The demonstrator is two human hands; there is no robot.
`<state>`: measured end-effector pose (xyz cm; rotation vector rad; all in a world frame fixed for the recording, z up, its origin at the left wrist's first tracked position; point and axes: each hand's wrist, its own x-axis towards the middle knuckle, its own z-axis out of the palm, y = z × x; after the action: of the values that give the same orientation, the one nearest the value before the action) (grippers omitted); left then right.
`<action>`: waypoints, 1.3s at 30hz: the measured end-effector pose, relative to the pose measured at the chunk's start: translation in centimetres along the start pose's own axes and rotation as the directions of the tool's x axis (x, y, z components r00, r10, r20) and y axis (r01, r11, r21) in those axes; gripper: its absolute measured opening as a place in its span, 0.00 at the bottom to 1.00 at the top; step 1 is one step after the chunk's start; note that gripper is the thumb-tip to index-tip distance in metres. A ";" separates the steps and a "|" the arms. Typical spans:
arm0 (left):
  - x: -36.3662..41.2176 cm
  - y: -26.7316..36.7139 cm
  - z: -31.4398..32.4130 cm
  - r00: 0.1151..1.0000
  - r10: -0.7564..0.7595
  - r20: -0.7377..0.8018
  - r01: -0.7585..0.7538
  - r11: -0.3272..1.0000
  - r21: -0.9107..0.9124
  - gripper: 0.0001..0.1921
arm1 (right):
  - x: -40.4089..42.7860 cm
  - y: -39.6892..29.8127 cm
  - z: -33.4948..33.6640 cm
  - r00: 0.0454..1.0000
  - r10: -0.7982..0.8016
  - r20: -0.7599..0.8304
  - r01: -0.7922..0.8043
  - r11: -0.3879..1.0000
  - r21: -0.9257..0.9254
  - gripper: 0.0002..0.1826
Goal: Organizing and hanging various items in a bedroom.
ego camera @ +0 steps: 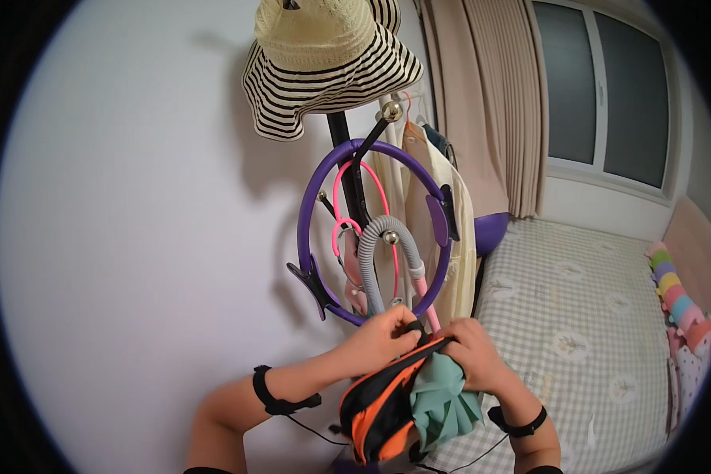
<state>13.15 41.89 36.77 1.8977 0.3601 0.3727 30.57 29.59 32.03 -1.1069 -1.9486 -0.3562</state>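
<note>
My left hand (385, 336) pinches a black strap or edge at the top of a black and orange fabric bag (379, 403). My right hand (473, 355) has its fingers closed on the same bag's upper edge, beside a folded sea-green cloth item (444, 397). The green item hangs against the bag's right side; its exact kind is hard to tell. Both hands are just below a purple Pilates ring (308, 195) with black and purple pads. The ring hangs on a black coat stand (338, 127) with metal ball ends.
A striped sun hat (332, 77) tops the stand. A grey corrugated hose (367, 255) and a pink cord (385, 195) hang inside the ring. Clothes (450, 178) hang behind. On the right is a bed (527, 284) with a checked cover and a colourful plush toy (672, 290). A white wall (124, 207) stands left.
</note>
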 end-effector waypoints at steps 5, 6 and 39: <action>2.2 5.5 -2.2 0.973 0.212 -0.085 -0.205 0.975 0.085 0.07 | 4.7 -1.1 -3.9 0.997 -0.065 -0.034 0.047 0.918 -0.393 0.12; 3.0 7.1 -3.1 0.959 0.267 -0.098 -0.254 0.959 0.130 0.07 | 6.2 -1.1 -4.7 0.994 -0.093 -0.059 0.059 0.903 -0.425 0.13; 15.1 22.4 -13.8 0.958 0.170 -0.232 -0.033 0.867 0.497 0.13 | 24.1 11.3 -13.2 0.971 0.222 0.091 -0.225 0.974 0.031 0.17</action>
<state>22.50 52.21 63.72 2.3769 0.5791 0.6656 40.66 41.87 57.13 -1.3187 -1.8727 -0.1467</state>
